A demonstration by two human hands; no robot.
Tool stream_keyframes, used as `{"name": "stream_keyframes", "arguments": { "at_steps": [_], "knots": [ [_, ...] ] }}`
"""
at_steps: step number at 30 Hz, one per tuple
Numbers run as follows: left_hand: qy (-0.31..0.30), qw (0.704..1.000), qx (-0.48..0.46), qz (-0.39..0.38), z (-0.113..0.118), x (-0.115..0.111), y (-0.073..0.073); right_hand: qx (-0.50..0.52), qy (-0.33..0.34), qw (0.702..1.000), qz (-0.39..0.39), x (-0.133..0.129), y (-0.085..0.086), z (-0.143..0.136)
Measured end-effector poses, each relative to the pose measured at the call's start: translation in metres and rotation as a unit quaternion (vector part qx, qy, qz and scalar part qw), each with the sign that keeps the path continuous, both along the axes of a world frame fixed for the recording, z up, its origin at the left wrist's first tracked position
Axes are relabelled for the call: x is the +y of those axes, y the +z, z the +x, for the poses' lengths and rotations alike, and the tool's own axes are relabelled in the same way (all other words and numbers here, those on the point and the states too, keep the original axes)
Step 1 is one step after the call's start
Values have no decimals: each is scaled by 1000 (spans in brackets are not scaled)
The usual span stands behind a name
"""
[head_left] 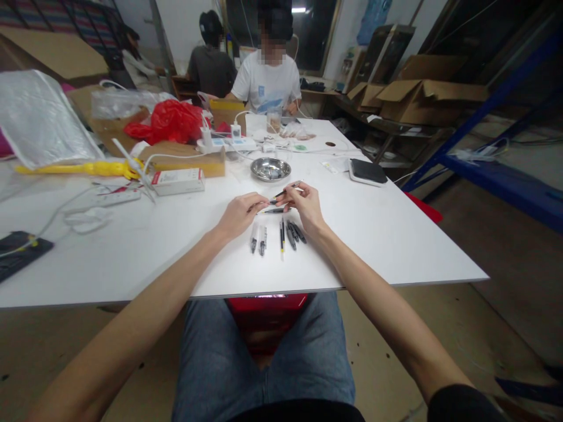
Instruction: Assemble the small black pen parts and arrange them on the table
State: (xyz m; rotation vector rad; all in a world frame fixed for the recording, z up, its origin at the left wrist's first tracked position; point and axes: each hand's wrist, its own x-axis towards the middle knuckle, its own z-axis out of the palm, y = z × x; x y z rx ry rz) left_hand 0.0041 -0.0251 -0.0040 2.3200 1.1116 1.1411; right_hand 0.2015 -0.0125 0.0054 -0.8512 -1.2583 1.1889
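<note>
Left hand and right hand pinch 1 pen between them above the table. Best done by keeping both grips aligned along its axis, clear of the loose pen parts.

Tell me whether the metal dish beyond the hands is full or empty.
Empty, as far as shows: the metal dish stands upright on the white table, and only its bare shiny bottom is visible.

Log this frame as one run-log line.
left hand: pinching pen | right hand: gripping same pen | pen parts: on white table | steel dish: behind
</note>
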Motion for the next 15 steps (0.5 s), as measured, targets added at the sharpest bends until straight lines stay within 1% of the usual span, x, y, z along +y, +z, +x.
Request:
{"name": "stream_keyframes", "arguments": {
  "at_steps": [3,6,10,12,15],
  "knots": [
    [12,1000,7,-19,0,0,-3,-11,12,1000,10,0,-2,-2],
    [21,999,-5,-26,0,0,-6,-37,38,998,35,-2,-3,-2],
    [21,1000,6,-9,-1,0,-5,-138,99,981,91,-5,-4,-3],
    [14,1000,23,-1,-2,0,-5,-188,94,971,116,-7,-5,-3],
    [4,999,46,10,-3,0,-5,-245,56,958,141,-9,-5,-3]
  ]
}}
